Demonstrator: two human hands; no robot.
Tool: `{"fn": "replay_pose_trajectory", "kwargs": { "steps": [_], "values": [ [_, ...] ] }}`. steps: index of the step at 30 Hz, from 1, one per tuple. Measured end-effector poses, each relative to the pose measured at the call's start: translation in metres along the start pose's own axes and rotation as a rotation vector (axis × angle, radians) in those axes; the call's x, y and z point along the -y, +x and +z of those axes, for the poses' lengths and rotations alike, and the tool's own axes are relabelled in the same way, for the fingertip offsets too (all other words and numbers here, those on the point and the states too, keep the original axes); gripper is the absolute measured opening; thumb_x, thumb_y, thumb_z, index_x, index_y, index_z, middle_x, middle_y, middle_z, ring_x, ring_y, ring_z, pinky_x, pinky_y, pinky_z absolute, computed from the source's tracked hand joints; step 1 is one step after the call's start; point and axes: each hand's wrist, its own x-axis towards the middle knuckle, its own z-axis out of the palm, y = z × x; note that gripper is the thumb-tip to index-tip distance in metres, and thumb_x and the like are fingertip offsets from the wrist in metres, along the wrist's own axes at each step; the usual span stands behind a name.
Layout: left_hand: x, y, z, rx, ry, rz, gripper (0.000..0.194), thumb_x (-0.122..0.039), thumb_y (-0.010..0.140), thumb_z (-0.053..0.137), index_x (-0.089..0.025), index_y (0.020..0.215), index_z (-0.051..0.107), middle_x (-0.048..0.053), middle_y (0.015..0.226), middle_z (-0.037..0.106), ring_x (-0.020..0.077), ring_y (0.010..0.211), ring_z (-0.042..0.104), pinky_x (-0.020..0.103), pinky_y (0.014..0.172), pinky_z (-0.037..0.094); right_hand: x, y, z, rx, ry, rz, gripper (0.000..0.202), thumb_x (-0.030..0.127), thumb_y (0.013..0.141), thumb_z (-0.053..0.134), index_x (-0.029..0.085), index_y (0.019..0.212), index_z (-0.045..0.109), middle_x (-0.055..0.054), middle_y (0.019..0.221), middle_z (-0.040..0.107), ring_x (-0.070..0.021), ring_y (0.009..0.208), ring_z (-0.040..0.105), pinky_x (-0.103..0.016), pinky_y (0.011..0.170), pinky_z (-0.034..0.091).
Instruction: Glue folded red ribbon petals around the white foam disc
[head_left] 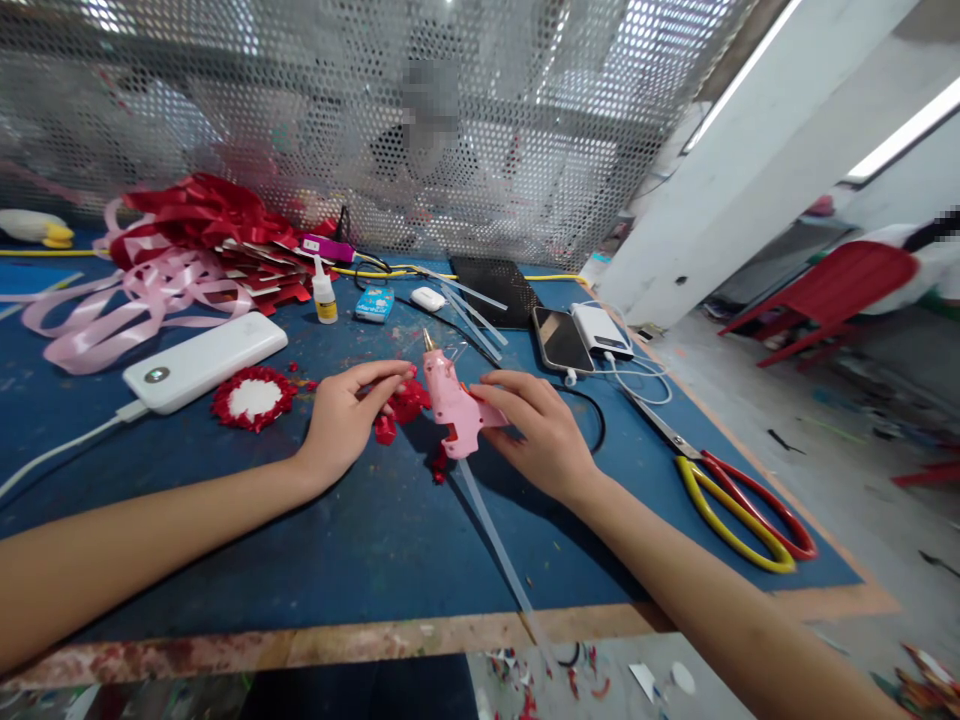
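Observation:
My right hand (544, 430) is closed round the handle of a pink hot glue gun (450, 400), held above the table with its metal nozzle pointing away from me. A long clear glue stick (495, 540) runs out of its back end toward the table's front edge. To its left, my left hand (345, 415) has its fingertips pinched together over small red ribbon pieces (405, 402); the fingers partly hide what they grip. Left of that hand lies a round white disc (255, 398) ringed with red ribbon bits.
A white power bank (206, 360), a glue bottle (324, 295) and piled red and pink ribbon (202, 235) lie at left. Loose glue sticks (472, 320), a phone (562, 340) and large scissors (720, 480) are at right. Perforated metal screen (337, 120) stands behind.

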Motion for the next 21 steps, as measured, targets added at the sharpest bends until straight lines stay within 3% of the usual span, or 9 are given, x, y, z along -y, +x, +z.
{"fn": "replay_pose_trajectory", "kwargs": {
  "steps": [6,12,17,19,21],
  "values": [
    [0.003,-0.004,0.003,0.060,-0.163,0.023,0.018,-0.026,0.086,0.047,-0.016,0.098,0.056,0.005,0.089,0.066,0.0143,0.077,0.066,0.025,0.064,0.055,-0.003,-0.001,0.002,0.017,0.006,0.032,0.035,0.013,0.081,0.055,0.022,0.115,0.057,-0.010,0.112,0.061,-0.0231,0.102,0.059,-0.038,0.079,0.049],
    [0.005,-0.003,0.004,0.078,-0.182,0.019,0.010,-0.027,0.088,0.042,-0.021,0.096,0.041,-0.004,0.080,0.055,0.0081,0.055,0.064,0.018,0.048,0.047,-0.003,-0.001,0.003,0.029,0.013,0.043,0.035,0.013,0.081,0.055,0.023,0.115,0.056,-0.010,0.113,0.061,-0.0232,0.102,0.059,-0.038,0.080,0.049],
    [0.000,-0.012,0.003,0.151,-0.150,0.033,0.009,-0.027,0.088,0.046,-0.022,0.090,0.040,-0.002,0.081,0.064,0.0078,0.050,0.060,0.019,0.046,0.042,-0.004,-0.001,0.002,0.015,0.006,0.020,0.034,0.012,0.081,0.055,0.020,0.113,0.056,-0.011,0.111,0.061,-0.0230,0.101,0.059,-0.037,0.078,0.049],
    [-0.003,-0.024,0.002,0.243,-0.115,0.122,0.006,-0.024,0.088,0.048,-0.022,0.087,0.042,0.000,0.085,0.070,0.0094,0.055,0.062,0.023,0.054,0.047,-0.004,-0.001,0.002,0.016,0.003,0.013,0.033,0.013,0.082,0.055,0.020,0.114,0.056,-0.011,0.111,0.061,-0.0230,0.101,0.059,-0.037,0.078,0.049],
    [-0.007,-0.042,0.002,0.444,0.017,0.377,0.008,-0.016,0.086,0.049,-0.024,0.083,0.050,0.000,0.091,0.073,0.0108,0.064,0.066,0.024,0.061,0.047,-0.004,-0.001,0.002,0.025,0.002,0.013,0.034,0.013,0.081,0.056,0.020,0.114,0.056,-0.011,0.111,0.061,-0.0231,0.102,0.059,-0.037,0.079,0.049]
  ]
}}
